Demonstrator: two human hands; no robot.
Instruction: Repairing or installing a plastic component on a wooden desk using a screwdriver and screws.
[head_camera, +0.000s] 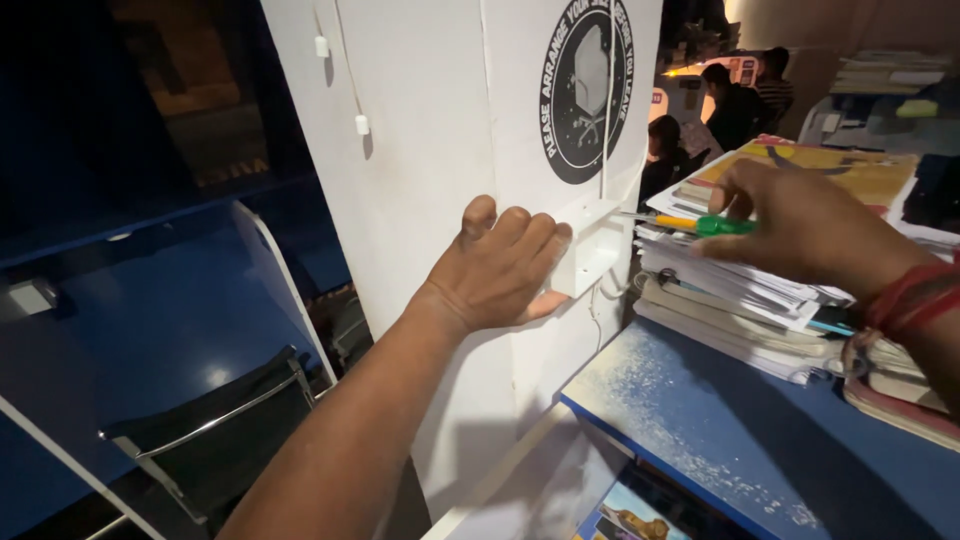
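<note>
My left hand (500, 265) lies flat against a white partition wall (420, 150), its fingers and thumb bracing the side of a small white open box (592, 240) fixed to that wall. My right hand (805, 225) holds a screwdriver (690, 223) with a green and yellow handle, its metal tip pointing left toward the box's open front. A thin white cable (604, 120) drops down the wall into the top of the box.
A tall pile of books and papers (760, 300) sits on a blue desk (740, 430) to the right. A dark chair (215, 430) stands at the lower left. A round black sign (588, 85) hangs on the wall. People (735, 110) sit in the background.
</note>
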